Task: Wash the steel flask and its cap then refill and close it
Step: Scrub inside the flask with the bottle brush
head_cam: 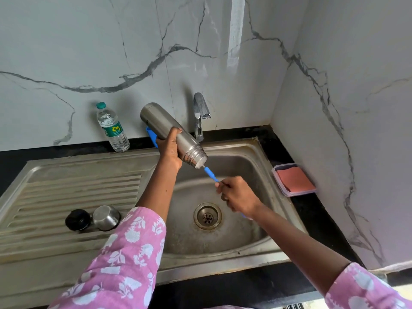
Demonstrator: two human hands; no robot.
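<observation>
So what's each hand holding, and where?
Left hand grips the tilted cylindrical steel flask round its body; right hand pinches the thin blue plastic bottle brush by its handle end.

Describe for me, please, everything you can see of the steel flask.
The steel flask is a plain brushed-metal cylinder with a ridged, threaded neck, and it is uncapped. It is held tilted over the sink, base up toward the wall, mouth down and to the right. The left hand grips its middle. A blue brush handle, pinched by the right hand, enters its mouth.
</observation>
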